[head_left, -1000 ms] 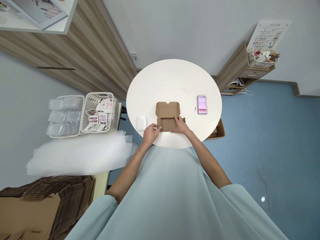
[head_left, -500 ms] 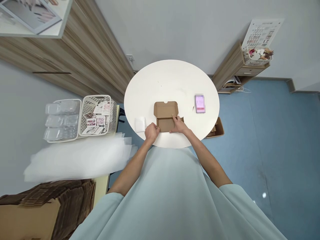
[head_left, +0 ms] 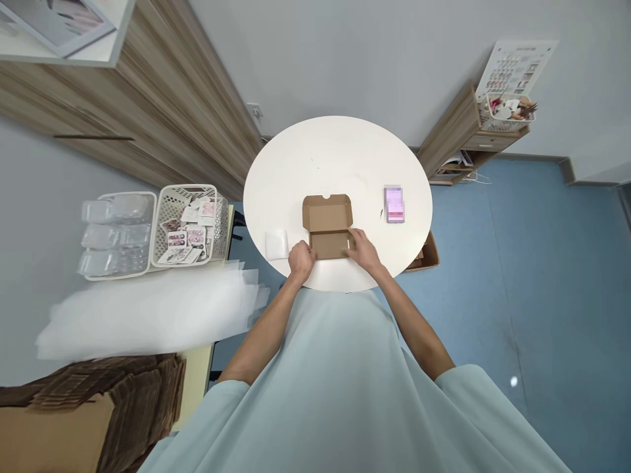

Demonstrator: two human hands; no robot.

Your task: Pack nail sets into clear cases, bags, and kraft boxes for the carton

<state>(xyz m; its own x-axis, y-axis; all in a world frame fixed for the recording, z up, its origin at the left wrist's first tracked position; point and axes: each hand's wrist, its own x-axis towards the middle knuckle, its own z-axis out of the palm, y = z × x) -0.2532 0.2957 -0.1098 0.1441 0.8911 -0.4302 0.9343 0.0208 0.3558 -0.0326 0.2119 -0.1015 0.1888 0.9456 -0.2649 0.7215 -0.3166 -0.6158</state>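
A small brown cardboard box (head_left: pixel 328 217) lies on the white round table (head_left: pixel 340 148), its lid folded back away from me and its inside showing. My left hand (head_left: pixel 302 261) is closed at the box's near left corner, with the fingertips pressed to its edge. On the opposite side my right hand (head_left: pixel 363 251) grips the right side wall, the fingers over the far end and the thumb near the inside. A flat white soft packet (head_left: pixel 277 245) rests left of my left hand.
A phone-like device (head_left: pixel 394 204), blurred out, lies right of the box. At left, white baskets (head_left: pixel 185 190) hold cards and clear plastic cases. White sheets (head_left: pixel 148 315) and stacked flat cardboard (head_left: pixel 142 401) lie on a side table. An open carton (head_left: pixel 424 255) stands on the floor at right.
My right hand has moved right, from over the box's inside to its right side wall, and the flap there now stands up. My left hand has stayed at the left corner.
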